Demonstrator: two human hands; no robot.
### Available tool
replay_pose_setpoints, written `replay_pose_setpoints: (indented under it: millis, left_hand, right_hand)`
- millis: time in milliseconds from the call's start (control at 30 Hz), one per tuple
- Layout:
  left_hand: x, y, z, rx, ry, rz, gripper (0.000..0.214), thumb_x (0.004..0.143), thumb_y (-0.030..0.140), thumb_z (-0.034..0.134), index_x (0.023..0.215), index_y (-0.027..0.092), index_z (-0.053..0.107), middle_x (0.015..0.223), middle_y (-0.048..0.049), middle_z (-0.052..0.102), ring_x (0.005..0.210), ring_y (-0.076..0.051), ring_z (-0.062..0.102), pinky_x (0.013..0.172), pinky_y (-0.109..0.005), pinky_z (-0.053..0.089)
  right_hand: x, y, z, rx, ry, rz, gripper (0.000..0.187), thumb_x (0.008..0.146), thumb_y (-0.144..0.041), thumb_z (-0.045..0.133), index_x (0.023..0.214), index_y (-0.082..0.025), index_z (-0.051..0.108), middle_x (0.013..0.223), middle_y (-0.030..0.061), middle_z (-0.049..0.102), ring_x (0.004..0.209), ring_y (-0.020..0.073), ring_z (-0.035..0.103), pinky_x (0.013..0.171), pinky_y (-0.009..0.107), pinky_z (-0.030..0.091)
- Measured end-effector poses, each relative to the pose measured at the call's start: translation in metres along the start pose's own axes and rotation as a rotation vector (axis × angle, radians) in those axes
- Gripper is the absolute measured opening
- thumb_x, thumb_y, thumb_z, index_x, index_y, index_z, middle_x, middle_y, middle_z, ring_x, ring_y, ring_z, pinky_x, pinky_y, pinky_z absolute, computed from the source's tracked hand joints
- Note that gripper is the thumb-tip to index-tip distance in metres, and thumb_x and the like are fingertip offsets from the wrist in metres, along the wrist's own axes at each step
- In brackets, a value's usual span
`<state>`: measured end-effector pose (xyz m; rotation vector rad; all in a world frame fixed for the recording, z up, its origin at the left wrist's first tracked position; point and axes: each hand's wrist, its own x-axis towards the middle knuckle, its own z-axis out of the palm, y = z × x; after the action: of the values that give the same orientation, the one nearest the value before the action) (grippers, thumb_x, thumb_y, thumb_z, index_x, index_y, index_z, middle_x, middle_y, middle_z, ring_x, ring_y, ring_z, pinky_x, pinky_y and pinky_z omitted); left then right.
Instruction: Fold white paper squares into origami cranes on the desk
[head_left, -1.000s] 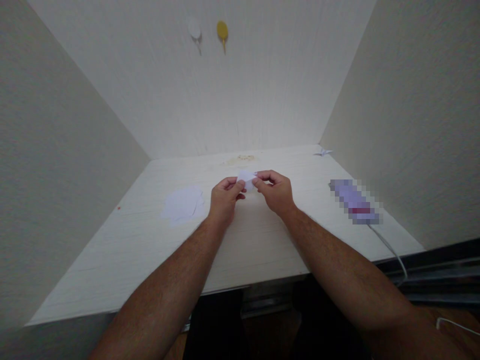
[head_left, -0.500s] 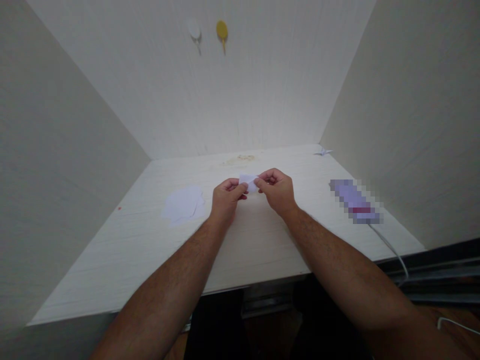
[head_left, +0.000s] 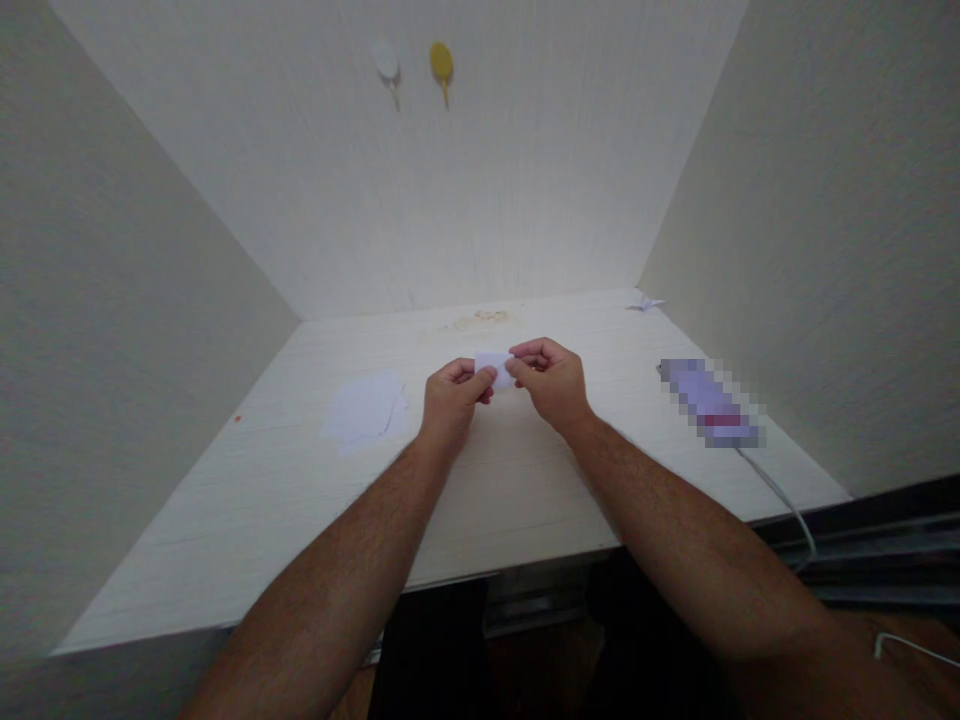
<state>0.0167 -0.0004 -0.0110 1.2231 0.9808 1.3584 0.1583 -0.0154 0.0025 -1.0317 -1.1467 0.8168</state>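
Both hands meet over the middle of a white desk (head_left: pixel 262 500). A small piece of white paper (head_left: pixel 495 366) is pinched between them. My left hand (head_left: pixel 450 400) grips its left edge with thumb and fingers curled. My right hand (head_left: pixel 551 380) pinches its right edge, fingers closed. Most of the paper is hidden behind the fingers. A loose pile of white paper sheets (head_left: pixel 366 410) lies flat on the desk to the left of my left hand.
A blurred-out flat device (head_left: pixel 709 402) with a white cable (head_left: pixel 780 495) lies at the right of the desk. A small folded paper figure (head_left: pixel 645 303) sits in the far right corner. Two hooks, white (head_left: pixel 386 62) and yellow (head_left: pixel 441 62), hang on the back wall. Walls enclose three sides.
The hands have drawn slightly closer together on the paper, and the visible part of the paper has shrunk. Nothing else on the desk has moved.
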Motion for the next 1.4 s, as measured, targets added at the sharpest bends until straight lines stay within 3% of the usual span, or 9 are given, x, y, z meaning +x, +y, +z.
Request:
replay_pose_setpoints:
  millis: [467, 800, 1400]
  left_hand:
    - [-0.0041, 0.0070, 0.0026, 0.085, -0.018, 0.017, 0.019, 0.070, 0.034, 0.076, 0.070, 0.016, 0.067, 0.054, 0.0010, 0.059, 0.049, -0.009, 0.049, 0.050, -0.022, 0.038]
    - [-0.0035, 0.0065, 0.0006, 0.175, -0.020, 0.016, 0.021, 0.070, 0.034, 0.075, 0.064, 0.017, 0.064, 0.050, 0.0025, 0.053, 0.045, -0.008, 0.042, 0.046, -0.022, 0.029]
    - [-0.0016, 0.0067, -0.0005, 0.237, -0.010, 0.021, 0.020, 0.069, 0.034, 0.076, 0.063, 0.018, 0.067, 0.049, 0.0018, 0.052, 0.044, -0.009, 0.041, 0.044, -0.023, 0.027]
  right_hand:
    - [0.0015, -0.0009, -0.0011, 0.016, 0.017, 0.016, 0.014, 0.069, -0.030, 0.071, 0.073, -0.018, 0.065, 0.060, -0.0014, 0.065, 0.052, 0.0104, 0.057, 0.051, 0.025, 0.050]
    - [0.0019, 0.0006, -0.0019, -0.005, -0.046, 0.043, 0.012, 0.068, -0.029, 0.068, 0.071, -0.018, 0.062, 0.057, -0.0033, 0.062, 0.050, 0.0100, 0.056, 0.049, 0.024, 0.048]
    - [0.0032, 0.0019, -0.0011, -0.002, -0.083, 0.071, 0.017, 0.067, -0.032, 0.071, 0.074, -0.018, 0.065, 0.059, -0.0018, 0.064, 0.051, 0.0103, 0.057, 0.048, 0.023, 0.047]
